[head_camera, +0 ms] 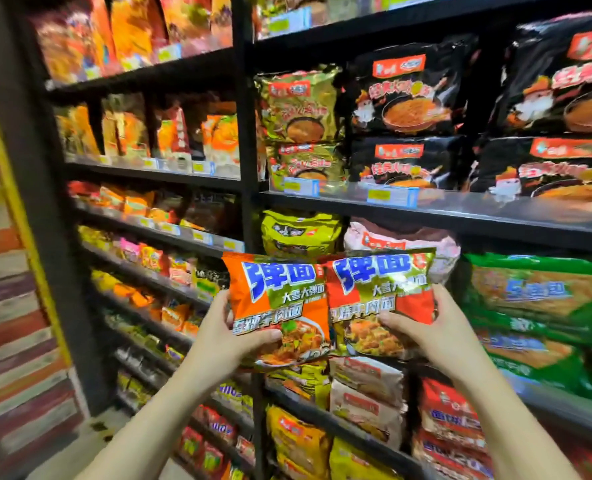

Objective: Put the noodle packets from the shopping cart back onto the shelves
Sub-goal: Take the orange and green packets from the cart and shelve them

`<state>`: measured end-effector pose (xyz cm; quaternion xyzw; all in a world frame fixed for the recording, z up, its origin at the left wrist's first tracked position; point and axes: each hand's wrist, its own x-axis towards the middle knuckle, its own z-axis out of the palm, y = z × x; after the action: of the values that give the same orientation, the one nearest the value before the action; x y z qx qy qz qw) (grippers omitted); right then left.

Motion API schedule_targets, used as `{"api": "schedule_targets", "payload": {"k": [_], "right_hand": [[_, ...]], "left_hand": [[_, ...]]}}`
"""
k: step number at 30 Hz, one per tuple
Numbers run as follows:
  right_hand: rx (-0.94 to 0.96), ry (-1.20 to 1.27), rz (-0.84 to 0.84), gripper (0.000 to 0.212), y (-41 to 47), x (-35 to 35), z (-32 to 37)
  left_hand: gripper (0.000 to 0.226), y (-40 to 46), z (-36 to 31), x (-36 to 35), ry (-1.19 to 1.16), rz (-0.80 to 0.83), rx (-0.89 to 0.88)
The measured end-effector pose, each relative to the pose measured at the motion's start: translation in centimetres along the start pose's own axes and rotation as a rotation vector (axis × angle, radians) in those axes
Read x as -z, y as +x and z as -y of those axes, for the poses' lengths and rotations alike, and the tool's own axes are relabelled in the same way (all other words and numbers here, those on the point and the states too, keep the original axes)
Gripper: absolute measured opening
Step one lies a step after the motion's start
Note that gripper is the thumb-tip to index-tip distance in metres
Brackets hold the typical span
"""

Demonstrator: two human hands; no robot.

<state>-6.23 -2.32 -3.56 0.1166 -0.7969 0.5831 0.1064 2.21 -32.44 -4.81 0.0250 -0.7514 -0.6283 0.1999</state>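
The person holds up two noodle packs, one in each hand, in front of the shelves (426, 209). The left hand (232, 327) grips the orange pack (277, 306), with the thumb across the front and the other fingers hidden behind it. The right hand (429, 327) grips the red pack (377, 299) the same way, thumb on the front near the bottom. The two packs sit side by side, and their inner edges touch or overlap a little. Both fronts face the person, so I think they are held like this to read the labels and find where each one goes. The packs are in the air, not on a shelf yet. Just behind them are a yellow-green pack (301, 233) and a pink pack (401, 240) on the middle shelf, and green packs (536, 292) lie to the right. Black packs (408, 95) fill the shelf above. I cannot see a spot with matching packs, so the person may need to look around more. The cart is not in view.
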Motion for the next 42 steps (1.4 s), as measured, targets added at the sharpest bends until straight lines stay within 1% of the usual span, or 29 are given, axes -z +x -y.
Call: {"api": "schedule_targets", "payload": {"k": [5, 11, 15, 17, 20, 23, 30, 33, 37, 42], "right_hand": [[0.036, 0.037, 0.117, 0.062, 2.0, -5.5, 1.1], [0.03, 0.085, 0.212, 0.066, 5.0, -13.1, 2.1], [0.062, 0.104, 0.228, 0.07, 6.9, -18.4, 3.6], [0.07, 0.097, 0.23, 0.067, 7.6, -21.1, 4.5], [0.067, 0.078, 0.219, 0.065, 8.9, -25.9, 6.2], [0.075, 0.049, 0.199, 0.058, 9.7, -30.5, 7.7], [0.069, 0.079, 0.189, 0.068, 11.5, -40.6, 10.4], [0.069, 0.087, 0.22, 0.074, 12.5, -43.9, 10.9], [0.075, 0.095, 0.244, 0.07, 14.3, -48.1, 11.7], [0.079, 0.104, 0.284, 0.073, 17.9, -54.1, 11.7]], "left_hand": [[0.065, -0.1, 1.0, 5.0, 0.042, -0.119, 0.011], [0.068, 1.1, 2.2, 11.8, 0.082, -0.203, 0.039], [0.07, 3.0, 2.8, 16.4, 0.081, -0.248, 0.057], [0.068, 4.2, 2.9, 18.9, 0.057, -0.256, 0.062], [0.071, 6.4, 3.7, 23.4, 0.068, -0.263, 0.054], [0.066, 8.3, 4.9, 27.9, 0.076, -0.284, 0.048], [0.067, 12.3, 7.5, 37.9, 0.099, -0.277, 0.021], [0.071, 14.0, 8.6, 40.9, 0.089, -0.294, 0.032], [0.069, 16.2, 10.1, 44.0, 0.067, -0.29, 0.034], [0.069, 19.6, 12.5, 47.5, 0.067, -0.323, 0.035]]}}
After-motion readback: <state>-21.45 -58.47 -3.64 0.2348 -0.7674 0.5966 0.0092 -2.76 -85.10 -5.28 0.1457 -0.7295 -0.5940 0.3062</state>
